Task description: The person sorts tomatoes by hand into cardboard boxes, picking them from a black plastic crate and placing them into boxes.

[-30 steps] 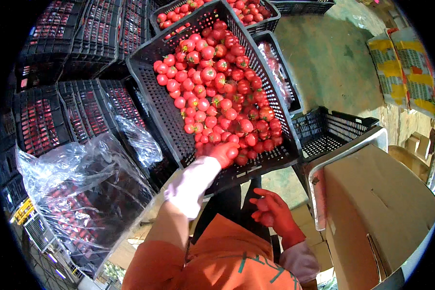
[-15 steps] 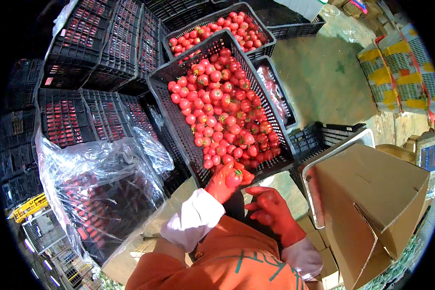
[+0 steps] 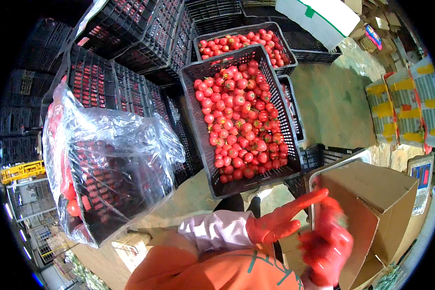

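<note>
Both my hands wear red rubber gloves and have come together just left of an open cardboard box (image 3: 357,193). My left hand (image 3: 270,226) is open, its fingers stretched to the right and its thumb apart, with no tomato visible in it. Beside its fingertips is my right hand (image 3: 327,246), curled and smeared by motion; a greenish blur shows at its upper edge, but I cannot make out what it is. Ahead of me a black plastic crate (image 3: 212,179) stands tilted, holding many red tomatoes (image 3: 239,125), some with green stems.
Another crate of tomatoes (image 3: 246,41) sits behind. Stacked black crates (image 3: 130,38) rise at the left, with clear plastic film (image 3: 116,140) draped over the nearer one. A white foam box (image 3: 319,19) lies at the back, a scale (image 3: 420,179) at the right, near yellow-taped crates (image 3: 403,104).
My left hand has moved from the crate's near edge to the right, and the tomato it held no longer shows in it. My right hand has shifted right and down. The view has turned.
</note>
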The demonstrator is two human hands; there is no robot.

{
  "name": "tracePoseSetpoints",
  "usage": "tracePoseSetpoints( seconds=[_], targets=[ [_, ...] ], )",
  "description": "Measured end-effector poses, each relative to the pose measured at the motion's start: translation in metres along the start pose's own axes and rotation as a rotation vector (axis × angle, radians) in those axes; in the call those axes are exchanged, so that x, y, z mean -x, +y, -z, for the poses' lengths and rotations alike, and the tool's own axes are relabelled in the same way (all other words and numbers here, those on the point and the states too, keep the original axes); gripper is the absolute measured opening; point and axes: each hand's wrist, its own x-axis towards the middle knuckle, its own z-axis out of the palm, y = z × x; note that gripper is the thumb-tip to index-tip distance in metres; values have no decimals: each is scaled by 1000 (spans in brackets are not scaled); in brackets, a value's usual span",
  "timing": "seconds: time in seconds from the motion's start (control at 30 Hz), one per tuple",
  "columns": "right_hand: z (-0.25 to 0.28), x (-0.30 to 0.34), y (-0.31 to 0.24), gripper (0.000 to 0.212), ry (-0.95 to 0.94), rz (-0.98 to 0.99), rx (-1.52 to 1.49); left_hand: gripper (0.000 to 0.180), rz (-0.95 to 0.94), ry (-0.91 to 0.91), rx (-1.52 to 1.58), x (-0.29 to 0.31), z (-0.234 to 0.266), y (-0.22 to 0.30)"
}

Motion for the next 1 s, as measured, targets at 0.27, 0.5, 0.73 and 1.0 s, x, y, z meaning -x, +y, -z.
tracePoseSetpoints(
  seconds=[0.27, 0.5, 0.73, 1.0],
  targets=[
    [206, 28, -24, 48, 513, 336, 1008, 30, 508, 602, -1354, 102, 189, -123],
    [138, 5, -37, 37, 778, 94, 750, 50, 715, 709, -1503, 90, 291, -121],
    [18, -3, -66, 31, 1063, 338, 1216, 77, 954, 659, -2971, 107, 356, -221],
    [-12, 15, 3, 34, 264, -211, 803, 37, 907, 552, -2304, 76, 354, -205]
  ],
)
